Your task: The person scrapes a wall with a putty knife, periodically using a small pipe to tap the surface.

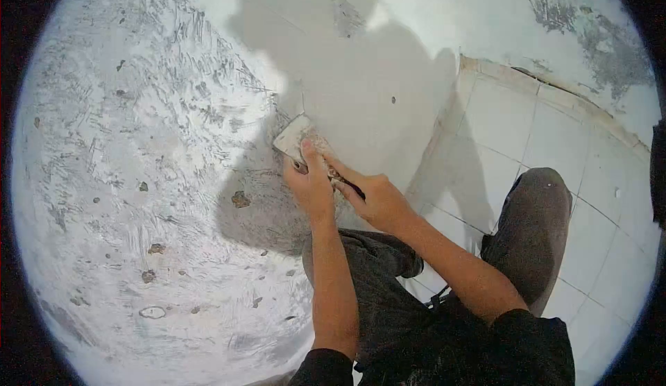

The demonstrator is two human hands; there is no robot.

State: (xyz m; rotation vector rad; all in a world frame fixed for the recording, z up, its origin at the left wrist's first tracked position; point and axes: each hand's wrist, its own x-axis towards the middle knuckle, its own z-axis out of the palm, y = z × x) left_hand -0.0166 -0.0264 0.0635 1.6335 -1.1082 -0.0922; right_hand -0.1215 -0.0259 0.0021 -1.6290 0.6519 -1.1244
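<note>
A putty knife with a broad blade smeared in white plaster is at the plastered wall, its edge pointing up and left. My right hand is wrapped round its dark handle. Closed at the base of the blade, my left hand presses its thumb on the plaster-caked part. Its other fingers are curled and partly hidden, with a small dark piece showing between them. The blade lies where the smooth coat meets the rougher, scratched surface.
Pits and dark chips such as a brown hole mark the rough wall on the left. White floor tiles lie to the right, edged by a chipped strip. My bent knee stands over the tiles. My shadow falls across the wall.
</note>
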